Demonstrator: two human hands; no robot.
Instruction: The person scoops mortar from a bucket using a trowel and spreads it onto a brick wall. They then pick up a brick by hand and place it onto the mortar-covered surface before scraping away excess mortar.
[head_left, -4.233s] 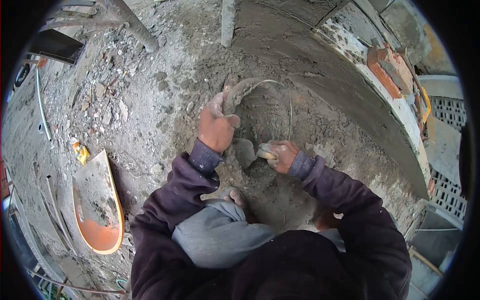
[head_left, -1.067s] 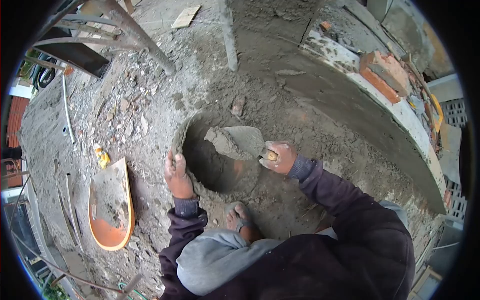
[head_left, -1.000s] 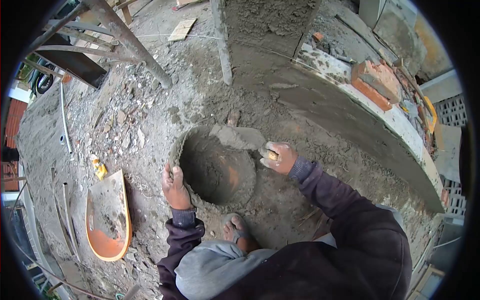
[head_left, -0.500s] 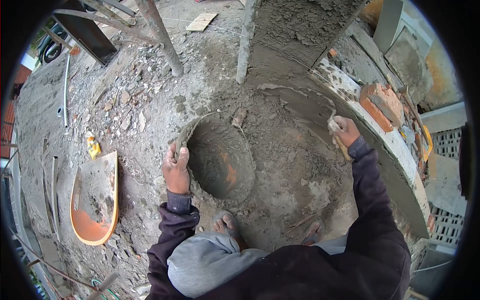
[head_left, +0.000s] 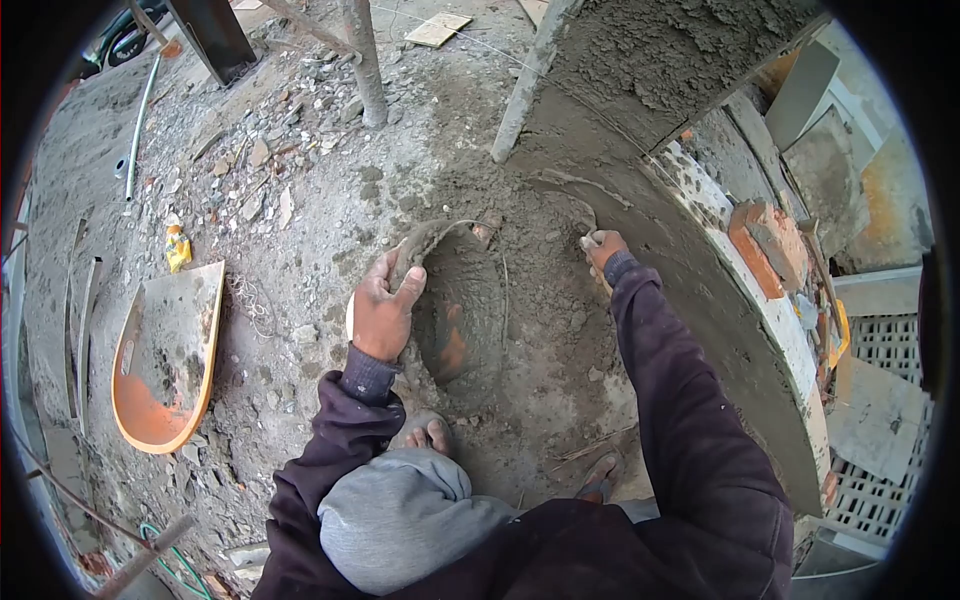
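My left hand (head_left: 384, 305) grips the near left rim of a mortar-caked bucket (head_left: 455, 340), which is tilted toward the right. Grey mortar coats its inside, with an orange patch showing through. Farther right, my right hand (head_left: 604, 252) is closed around the handle of a trowel, whose blade (head_left: 572, 210) lies against wet mortar at the foot of the low curved wall (head_left: 690, 290). The trowel is mostly hidden by the hand and blends with the mortar.
An orange scoop-shaped tub (head_left: 165, 360) lies at the left, below a yellow wrapper (head_left: 177, 248). Poles (head_left: 535, 85) rise from the rubble-strewn ground ahead. Broken bricks (head_left: 768, 245) rest on the wall's top at the right. My feet are below the bucket.
My right hand has moved left with the trowel, from the wall toward the bucket. The bucket has tipped to the right under my left hand. The view has shifted.
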